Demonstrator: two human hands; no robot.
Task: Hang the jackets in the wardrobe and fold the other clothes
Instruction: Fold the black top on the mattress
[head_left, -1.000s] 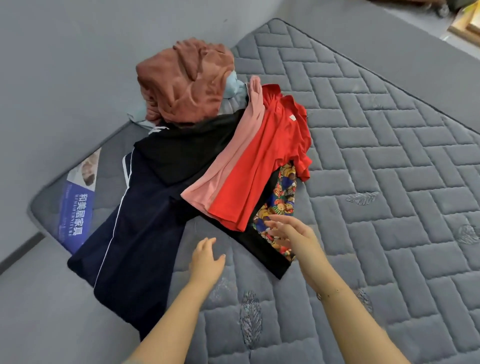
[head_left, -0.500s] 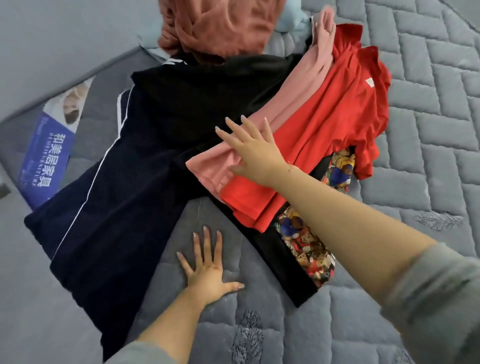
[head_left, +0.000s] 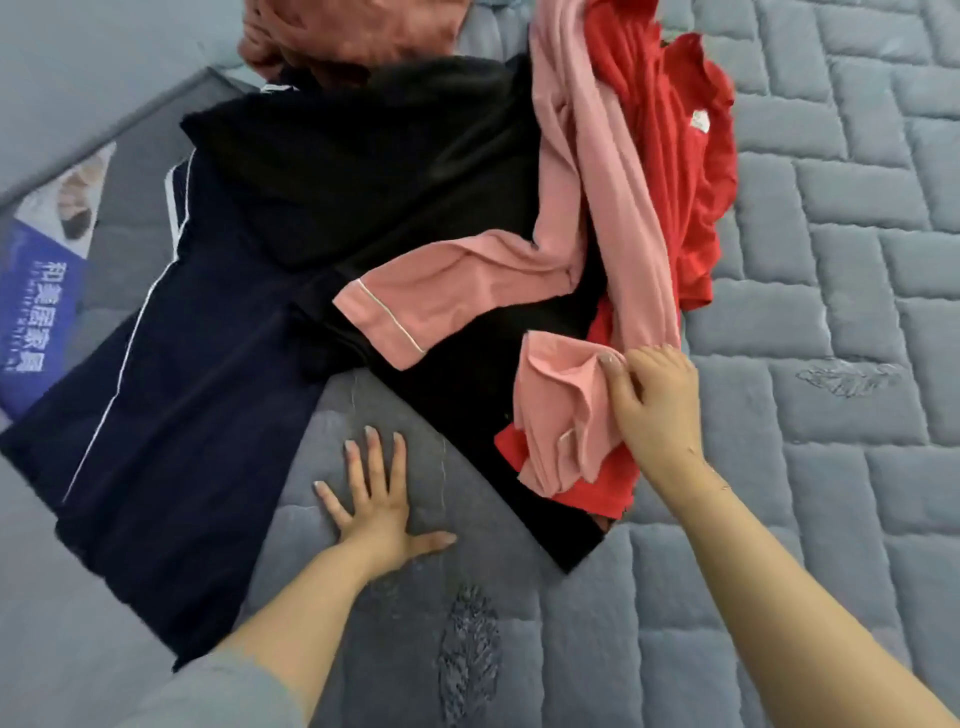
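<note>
Gray quilted mattress (head_left: 779, 467) w/ a pile of clothes on it. Left hand (head_left: 376, 506) lies flat on the mattress, fingers (head_left: 371, 457) spread wide, holding nothing. Just past those fingertips: black top (head_left: 363, 171) & navy pants (head_left: 171, 415). Right hand (head_left: 652, 402) pinches the pink shirt (head_left: 587, 208), thumb on top. Red shirt (head_left: 680, 156) lies under the pink one, beyond the right fingers.

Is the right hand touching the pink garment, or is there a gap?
Touching. The head view shows the right hand gripping the pink garment at its lower end, thumb on the bunched cloth, with no gap visible.
</note>
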